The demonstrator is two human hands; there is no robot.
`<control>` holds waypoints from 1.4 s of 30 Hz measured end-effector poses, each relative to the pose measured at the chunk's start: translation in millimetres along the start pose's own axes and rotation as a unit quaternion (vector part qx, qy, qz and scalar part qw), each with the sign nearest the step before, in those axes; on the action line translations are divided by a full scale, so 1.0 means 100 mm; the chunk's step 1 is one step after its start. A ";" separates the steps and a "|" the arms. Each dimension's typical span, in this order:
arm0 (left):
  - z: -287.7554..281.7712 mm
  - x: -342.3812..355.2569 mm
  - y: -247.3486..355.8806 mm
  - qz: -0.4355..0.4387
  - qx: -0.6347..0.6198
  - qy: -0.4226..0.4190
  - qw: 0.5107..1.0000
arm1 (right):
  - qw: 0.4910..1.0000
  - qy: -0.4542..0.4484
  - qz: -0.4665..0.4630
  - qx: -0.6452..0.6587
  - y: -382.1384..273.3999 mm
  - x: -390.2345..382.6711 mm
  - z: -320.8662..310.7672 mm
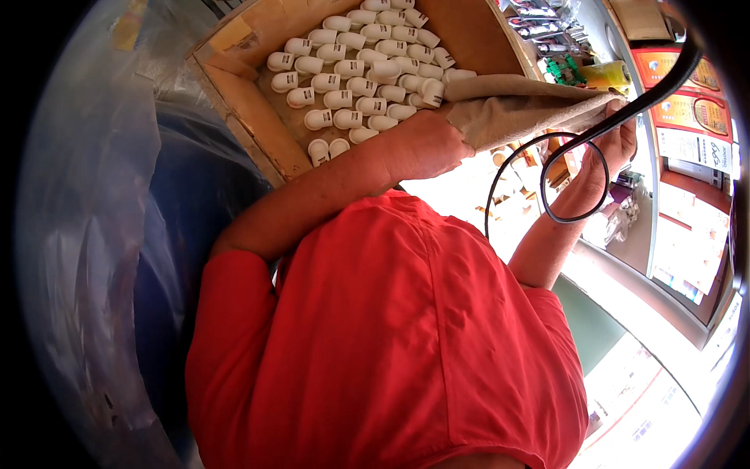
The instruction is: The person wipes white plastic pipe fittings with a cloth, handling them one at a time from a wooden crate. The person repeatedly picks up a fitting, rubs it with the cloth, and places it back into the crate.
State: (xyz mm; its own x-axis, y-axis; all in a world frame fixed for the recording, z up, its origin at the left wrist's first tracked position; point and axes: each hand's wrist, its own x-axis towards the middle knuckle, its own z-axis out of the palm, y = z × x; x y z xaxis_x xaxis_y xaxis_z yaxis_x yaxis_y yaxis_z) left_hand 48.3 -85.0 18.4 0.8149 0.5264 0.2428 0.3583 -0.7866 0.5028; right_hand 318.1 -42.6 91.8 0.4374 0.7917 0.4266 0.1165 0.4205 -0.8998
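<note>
Head-worn fisheye, facing down; red shirt (355, 336) close, left hand (430, 146), right hand (619, 142) farther.

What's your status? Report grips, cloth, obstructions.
Left grip and right grip both on beige cloth. Cloth spans between them. Black cable crosses view of right forearm.

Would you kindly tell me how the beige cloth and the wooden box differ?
The beige cloth is limp and creased, whereas the wooden box has stiff walls. The cloth spans from the left hand to the right hand, while the box holds many white pieces. The cloth is pale, the box a deeper orange-brown; both have warm tones.
</note>
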 end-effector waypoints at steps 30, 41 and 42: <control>-0.17 0.00 -0.15 -0.149 -0.310 0.049 0.938 | 0.999 0.007 0.022 0.033 0.06 -0.13 -0.02; -0.09 0.31 -0.71 -0.198 -0.043 0.046 0.978 | 0.999 0.018 0.044 0.011 0.17 -0.09 -0.14; 0.01 0.37 -0.76 -0.196 -0.026 0.034 0.980 | 0.999 0.017 0.047 0.013 0.16 -0.09 -0.14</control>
State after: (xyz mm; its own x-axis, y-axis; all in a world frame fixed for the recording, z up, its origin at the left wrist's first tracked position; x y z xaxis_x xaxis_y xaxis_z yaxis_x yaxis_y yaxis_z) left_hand 51.1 -5.8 -11.9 0.5866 0.8063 0.0764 0.6126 -0.5034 0.6094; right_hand 328.8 -49.0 72.5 0.4763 0.8126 0.3360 0.0504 0.3563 -0.9330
